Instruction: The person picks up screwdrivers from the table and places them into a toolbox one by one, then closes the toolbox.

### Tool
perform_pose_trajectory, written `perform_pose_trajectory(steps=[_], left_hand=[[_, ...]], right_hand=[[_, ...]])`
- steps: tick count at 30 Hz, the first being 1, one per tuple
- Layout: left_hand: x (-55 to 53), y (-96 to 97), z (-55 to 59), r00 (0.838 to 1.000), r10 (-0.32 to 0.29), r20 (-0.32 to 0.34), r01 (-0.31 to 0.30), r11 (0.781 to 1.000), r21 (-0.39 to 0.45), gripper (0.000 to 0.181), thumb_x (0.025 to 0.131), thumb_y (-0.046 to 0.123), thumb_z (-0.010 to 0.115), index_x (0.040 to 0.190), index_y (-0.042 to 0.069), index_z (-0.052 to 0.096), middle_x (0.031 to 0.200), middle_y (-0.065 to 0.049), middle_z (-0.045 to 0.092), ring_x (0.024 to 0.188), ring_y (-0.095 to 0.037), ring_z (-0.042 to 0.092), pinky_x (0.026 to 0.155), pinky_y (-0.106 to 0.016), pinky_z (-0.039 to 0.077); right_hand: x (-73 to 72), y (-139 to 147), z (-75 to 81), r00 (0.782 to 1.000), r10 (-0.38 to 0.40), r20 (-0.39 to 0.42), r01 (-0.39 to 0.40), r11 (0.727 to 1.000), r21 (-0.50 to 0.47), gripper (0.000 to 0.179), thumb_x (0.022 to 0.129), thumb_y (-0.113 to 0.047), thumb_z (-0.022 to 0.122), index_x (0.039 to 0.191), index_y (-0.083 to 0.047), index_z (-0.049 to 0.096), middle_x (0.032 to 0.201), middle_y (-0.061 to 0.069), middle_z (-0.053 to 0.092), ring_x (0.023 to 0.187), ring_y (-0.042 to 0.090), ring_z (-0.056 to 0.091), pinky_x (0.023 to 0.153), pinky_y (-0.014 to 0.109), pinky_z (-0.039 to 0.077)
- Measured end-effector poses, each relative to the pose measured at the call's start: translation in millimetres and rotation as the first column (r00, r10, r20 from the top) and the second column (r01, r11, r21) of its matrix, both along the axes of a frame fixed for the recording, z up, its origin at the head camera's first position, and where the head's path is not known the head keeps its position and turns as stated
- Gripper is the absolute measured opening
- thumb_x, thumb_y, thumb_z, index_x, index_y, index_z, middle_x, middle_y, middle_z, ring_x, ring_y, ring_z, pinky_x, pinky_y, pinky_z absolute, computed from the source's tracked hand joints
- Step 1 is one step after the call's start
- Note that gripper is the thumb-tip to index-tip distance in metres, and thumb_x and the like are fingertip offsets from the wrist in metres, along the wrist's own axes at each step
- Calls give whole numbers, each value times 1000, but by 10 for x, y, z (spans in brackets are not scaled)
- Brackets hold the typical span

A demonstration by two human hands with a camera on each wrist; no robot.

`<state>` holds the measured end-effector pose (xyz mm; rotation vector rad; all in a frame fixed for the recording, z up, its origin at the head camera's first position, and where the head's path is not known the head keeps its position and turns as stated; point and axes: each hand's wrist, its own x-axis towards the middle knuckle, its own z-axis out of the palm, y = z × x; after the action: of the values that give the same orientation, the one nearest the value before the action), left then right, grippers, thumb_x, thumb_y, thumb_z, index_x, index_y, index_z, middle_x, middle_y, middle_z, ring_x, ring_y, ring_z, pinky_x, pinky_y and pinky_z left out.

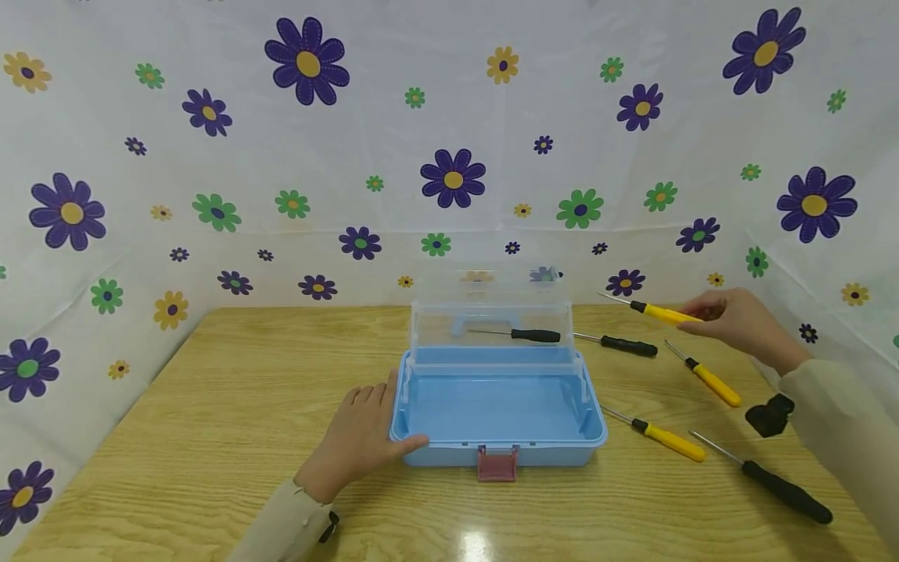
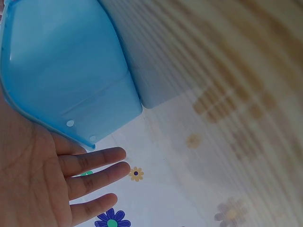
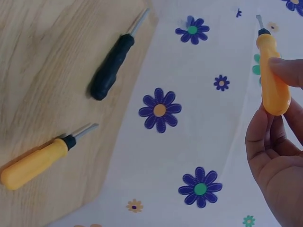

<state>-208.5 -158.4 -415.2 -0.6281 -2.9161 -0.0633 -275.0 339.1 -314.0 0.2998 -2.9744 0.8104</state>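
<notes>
**Right grip (image 1: 744,321) pinches a yellow screwdriver (image 1: 669,314) above the surface's back-right corner**

The right grip is clamped on the yellow handle, with the thumb pressed along its side; the metal tip points away from the palm, toward the left. The left grip (image 1: 361,431) has its fingers apart and fairly straight along the outer left wall of the blue box (image 1: 555,456), its thumb over the front-left rim.

The box sits around the middle of the surface (image 1: 281,375), its clear lid (image 1: 434,332) raised toward the back edge and its pink latch (image 1: 497,467) hanging at the front. A black screwdriver (image 1: 537,336) shows through the lid. Between the box and the surface's right edge lie a second black screwdriver (image 1: 630,346) nearest the back edge, two more yellow screwdrivers (image 1: 715,385) and, farthest forward, a third black screwdriver (image 1: 788,492).

The step in hand seems to be carrying one tool while steadying the box. To do it well, I would keep the pinch firm on the handle, lead the tip clear of the upright lid, and let the left palm brace the wall without pushing the box sideways.

No brand, label or writing can be read; the cloth (image 1: 393,125) behind bears only printed flowers.
</notes>
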Motion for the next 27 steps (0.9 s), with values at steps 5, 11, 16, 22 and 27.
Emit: perform_pose_trajectory(steps=[5, 11, 16, 22, 27], left_hand=[[8, 2, 12, 999, -13, -32, 13, 1000, 0, 104, 78, 73, 51, 141, -8, 34, 123, -21, 59, 111, -35, 58, 95, -49, 46], [10, 6, 17, 1000, -7, -20, 7, 1000, -1, 103, 79, 73, 50, 141, -8, 33, 125, -21, 58, 112, -35, 57, 96, -49, 45], [11, 6, 18, 1000, -8, -14, 8, 1000, 11, 103, 78, 72, 52, 142, -8, 33, 125, -21, 58, 113, -35, 57, 96, -49, 45], [18, -4, 16, 1000, -7, -20, 7, 1000, 16, 103, 78, 70, 54, 142, -8, 32, 125, -21, 57, 113, -35, 57, 97, -50, 44], [13, -6, 3, 1000, -7, -16, 7, 1000, 12, 103, 78, 71, 53, 143, -7, 31, 125, -21, 57, 113, -35, 57, 97, -50, 44]], right_hand=[[28, -99, 68, 999, 19, -36, -19, 1000, 2, 34, 85, -23, 70, 107, 3, 69, 93, 14, 68, 70, 5, 54, 62, 18, 48], [85, -268, 138, 999, 37, -30, -38, 999, -30, 32, 86, -23, 69, 107, 1, 69, 96, 14, 66, 72, 4, 56, 64, 17, 48], [109, -414, 166, 998, 62, -25, -62, 998, -31, 30, 85, -19, 69, 107, 1, 69, 97, 14, 66, 74, 7, 57, 66, 17, 49], [71, -549, 139, 993, 110, -44, -111, 993, -27, 27, 85, -19, 69, 105, 0, 70, 94, 12, 66, 76, 13, 57, 66, 16, 48], [34, -647, 113, 989, 141, -37, -142, 989, -39, 24, 86, -16, 68, 104, -1, 70, 96, 12, 67, 77, 15, 57, 68, 16, 49]])
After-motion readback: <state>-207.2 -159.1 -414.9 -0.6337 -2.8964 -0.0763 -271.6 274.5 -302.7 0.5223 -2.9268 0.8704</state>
